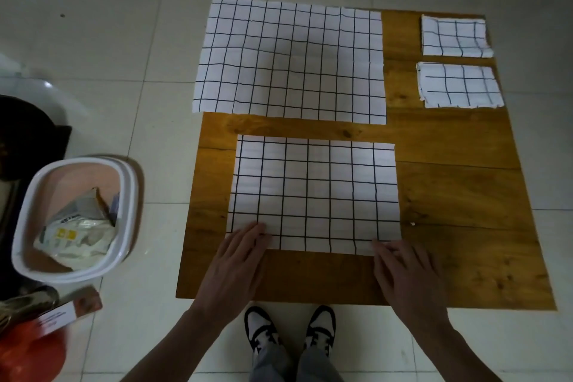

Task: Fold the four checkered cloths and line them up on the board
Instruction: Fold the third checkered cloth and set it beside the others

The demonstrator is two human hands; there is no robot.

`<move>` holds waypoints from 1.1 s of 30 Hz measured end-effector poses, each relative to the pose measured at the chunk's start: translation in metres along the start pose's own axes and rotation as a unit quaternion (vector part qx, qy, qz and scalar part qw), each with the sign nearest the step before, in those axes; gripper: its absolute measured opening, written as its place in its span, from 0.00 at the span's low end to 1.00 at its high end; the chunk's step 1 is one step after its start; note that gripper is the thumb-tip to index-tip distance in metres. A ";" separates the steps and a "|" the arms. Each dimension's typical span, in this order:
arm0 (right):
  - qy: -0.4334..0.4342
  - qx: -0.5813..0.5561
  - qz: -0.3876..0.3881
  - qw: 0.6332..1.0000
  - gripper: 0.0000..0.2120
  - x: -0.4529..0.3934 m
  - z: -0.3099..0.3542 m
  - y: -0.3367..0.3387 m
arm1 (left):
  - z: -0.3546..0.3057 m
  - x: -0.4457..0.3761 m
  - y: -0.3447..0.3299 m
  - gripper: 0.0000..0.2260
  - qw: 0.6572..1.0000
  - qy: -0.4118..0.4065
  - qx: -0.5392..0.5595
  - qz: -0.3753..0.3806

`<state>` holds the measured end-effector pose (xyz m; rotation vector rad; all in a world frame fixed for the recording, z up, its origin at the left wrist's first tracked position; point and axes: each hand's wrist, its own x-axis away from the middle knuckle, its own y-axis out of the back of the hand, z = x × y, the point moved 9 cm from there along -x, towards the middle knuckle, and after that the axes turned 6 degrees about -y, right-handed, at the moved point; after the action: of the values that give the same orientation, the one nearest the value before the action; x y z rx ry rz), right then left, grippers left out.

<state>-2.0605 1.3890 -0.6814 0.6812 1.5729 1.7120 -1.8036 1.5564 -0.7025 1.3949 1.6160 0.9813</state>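
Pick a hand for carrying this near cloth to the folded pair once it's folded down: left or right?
Right, probably. The right hand rests on the near cloth's right corner, the side nearest the two folded cloths at the board's far right; the left hand would cross over.

Just the one head cam here, so I'm looking almost straight down from standing height at the board (449, 211) on the floor (108, 40), fairly close.

white bin (130, 183) holding wrappers (77, 226), left, on tiled floor (93, 40).
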 end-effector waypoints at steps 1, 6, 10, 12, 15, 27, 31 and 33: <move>-0.001 -0.004 -0.004 1.000 0.20 0.003 0.000 0.000 | -0.001 0.000 -0.001 0.21 1.000 -0.002 -0.003 0.002; -0.009 -0.018 0.001 1.000 0.25 0.014 -0.007 -0.008 | -0.005 0.007 -0.009 0.21 1.000 -0.006 -0.018 0.011; -0.036 -0.034 -0.001 0.999 0.21 0.014 -0.008 -0.003 | -0.011 0.011 -0.015 0.23 1.000 -0.005 -0.011 0.024; -0.047 -0.059 -0.003 0.997 0.21 0.006 0.001 0.001 | -0.012 0.012 -0.015 0.23 1.000 -0.005 -0.017 0.025; -0.043 -0.103 0.008 0.994 0.22 -0.015 0.030 0.001 | -0.021 0.008 -0.011 0.23 1.000 -0.018 -0.019 0.007; -0.042 -0.060 0.129 0.989 0.33 -0.050 0.110 -0.057 | -0.009 -0.040 -0.025 0.28 0.993 0.101 -0.053 -0.004; -0.037 -0.038 0.138 0.989 0.35 -0.045 0.103 -0.063 | -0.006 -0.035 -0.031 0.34 0.993 0.102 -0.065 0.020; -0.047 -0.040 0.131 0.989 0.36 -0.044 0.093 -0.060 | -0.006 -0.035 -0.030 0.38 0.992 0.100 -0.067 0.026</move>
<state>-1.9526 1.4128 -0.7254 0.9468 1.3903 1.8917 -1.8172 1.5180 -0.7251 1.2871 1.6294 1.2710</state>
